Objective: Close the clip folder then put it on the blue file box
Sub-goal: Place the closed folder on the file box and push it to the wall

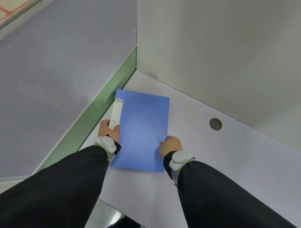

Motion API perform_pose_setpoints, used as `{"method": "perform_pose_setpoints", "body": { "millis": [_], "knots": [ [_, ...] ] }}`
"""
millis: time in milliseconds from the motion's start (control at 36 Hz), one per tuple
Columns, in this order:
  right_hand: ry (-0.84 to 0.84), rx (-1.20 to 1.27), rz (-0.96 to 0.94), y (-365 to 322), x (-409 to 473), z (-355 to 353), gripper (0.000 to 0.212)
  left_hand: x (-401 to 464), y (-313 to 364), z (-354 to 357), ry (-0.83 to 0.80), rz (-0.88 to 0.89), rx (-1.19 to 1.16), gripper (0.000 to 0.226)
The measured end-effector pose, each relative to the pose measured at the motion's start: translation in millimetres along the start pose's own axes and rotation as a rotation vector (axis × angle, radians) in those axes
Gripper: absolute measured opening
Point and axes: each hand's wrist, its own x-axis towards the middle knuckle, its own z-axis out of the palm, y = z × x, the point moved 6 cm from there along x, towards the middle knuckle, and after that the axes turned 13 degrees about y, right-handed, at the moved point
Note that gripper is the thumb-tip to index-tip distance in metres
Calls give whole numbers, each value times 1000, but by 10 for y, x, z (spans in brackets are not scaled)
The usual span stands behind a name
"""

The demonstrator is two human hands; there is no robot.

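Observation:
A blue clip folder [143, 131] lies shut and flat, its cover up, with two small rivets near its far edge. Along its left side runs a narrow blue face with a white label [116, 114]; I cannot tell whether that face is the folder's spine or a blue file box underneath. My left hand [108, 131] is closed around the near end of that labelled side, thumb on top. My right hand [170, 146] grips the folder's right edge, near its lower part. Both sleeves are black, with grey wrist devices.
The folder sits in the far left corner of a white desk [223, 164]. A round cable hole [215, 124] is to the right. A green partition edge [99, 113] borders the desk's left side, and a white panel [223, 47] rises behind. Grey floor lies left.

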Motion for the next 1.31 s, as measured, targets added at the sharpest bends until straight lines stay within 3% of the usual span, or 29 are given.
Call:
{"method": "perform_pose_setpoints", "body": {
  "millis": [83,167,250,389,583,694,806,1028,1139,1194,1306],
  "knots": [
    [20,-12,33,4,-10,38,27,-24,-50,6,1,-54,13,43],
    [-30,87,70,4,-36,122,8,-67,-54,-3,-1,-43,46,39],
    [-57,176,77,-12,-40,159,6,-71,-18,-4,-22,1,100,35],
    [-77,280,113,14,-47,130,20,-45,48,-37,-16,17,104,16],
    [-63,483,136,-4,-75,104,15,137,253,16,-69,110,91,23],
    [-49,592,128,-51,-43,88,34,269,396,48,-56,106,88,21],
    [-16,641,125,-76,10,83,33,393,551,106,-97,95,69,20],
    [61,794,253,-146,140,42,31,575,842,229,-146,120,244,21],
    [66,803,264,-230,218,54,34,474,999,155,-20,369,407,49],
    [73,806,269,-248,244,36,35,333,1071,185,-59,582,488,66],
    [99,806,271,-285,279,31,35,84,1066,181,-237,908,527,79]
  ]
}}
